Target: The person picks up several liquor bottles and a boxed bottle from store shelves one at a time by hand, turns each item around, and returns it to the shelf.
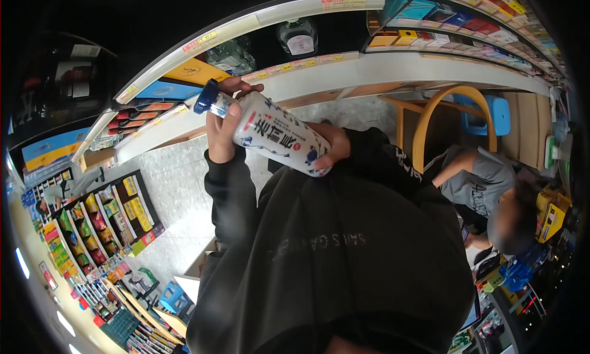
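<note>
A white bottle (276,136) with blue flower patterns, dark Chinese characters and a blue cap (207,97) lies tilted in front of my chest. Its cap points to the upper left. My left hand (224,123) is closed around the neck just below the cap, thumb on the near side. At the other end, my right hand (333,144) grips the base, its fingers partly hidden behind the bottle. Beyond the bottle, two clear glass bottles (297,37) stand on a shelf behind a price-label strip (203,42).
Shelves of boxed goods (424,37) stand at the upper right. A wooden chair (452,96) and a blue stool (491,114) are at the right, near a person in a grey shirt (479,182). Snack shelves (92,225) line the lower left, past a grey floor (175,179).
</note>
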`<state>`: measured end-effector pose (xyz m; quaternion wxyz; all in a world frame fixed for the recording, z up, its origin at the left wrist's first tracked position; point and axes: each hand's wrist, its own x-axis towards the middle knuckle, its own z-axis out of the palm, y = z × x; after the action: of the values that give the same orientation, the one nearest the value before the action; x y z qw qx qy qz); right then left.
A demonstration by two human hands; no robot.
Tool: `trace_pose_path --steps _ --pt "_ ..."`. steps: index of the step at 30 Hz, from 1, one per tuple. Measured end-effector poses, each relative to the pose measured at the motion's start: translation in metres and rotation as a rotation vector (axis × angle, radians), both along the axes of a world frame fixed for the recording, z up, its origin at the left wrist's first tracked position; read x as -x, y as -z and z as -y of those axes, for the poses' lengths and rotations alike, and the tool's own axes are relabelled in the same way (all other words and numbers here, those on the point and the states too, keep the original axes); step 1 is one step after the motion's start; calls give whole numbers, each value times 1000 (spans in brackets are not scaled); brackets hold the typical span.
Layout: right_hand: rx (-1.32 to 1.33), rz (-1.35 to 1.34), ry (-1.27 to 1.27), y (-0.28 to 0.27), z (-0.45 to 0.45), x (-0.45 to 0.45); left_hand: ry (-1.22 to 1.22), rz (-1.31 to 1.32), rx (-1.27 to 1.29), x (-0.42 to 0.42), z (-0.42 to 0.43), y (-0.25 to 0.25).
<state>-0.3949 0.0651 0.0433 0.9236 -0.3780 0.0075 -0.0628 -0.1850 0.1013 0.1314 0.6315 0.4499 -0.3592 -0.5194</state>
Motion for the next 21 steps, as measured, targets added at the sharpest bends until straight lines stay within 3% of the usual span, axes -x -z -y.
trace_pose_path --steps 2,3,7,9,11,17,19,21 --pt "292 -49 266 11 -2 -4 67 152 27 -5 0 -2" --pt "290 -43 267 15 -2 -5 139 301 53 -7 0 -4" --pt "584 -253 375 31 -3 -10 299 471 -25 -10 -14 -15" --pt "855 -350 498 34 -4 -13 425 627 -58 -18 -22 -16" --pt "890 -347 515 37 -2 -14 546 673 -106 -20 -29 -21" --pt "1060 -260 541 62 3 -16 541 842 4 -6 -44 -7" --pt "1095 -245 552 70 7 -19 471 847 -123 7 -50 -9" --pt "1173 -202 621 68 15 -24 373 911 -76 16 -54 2"
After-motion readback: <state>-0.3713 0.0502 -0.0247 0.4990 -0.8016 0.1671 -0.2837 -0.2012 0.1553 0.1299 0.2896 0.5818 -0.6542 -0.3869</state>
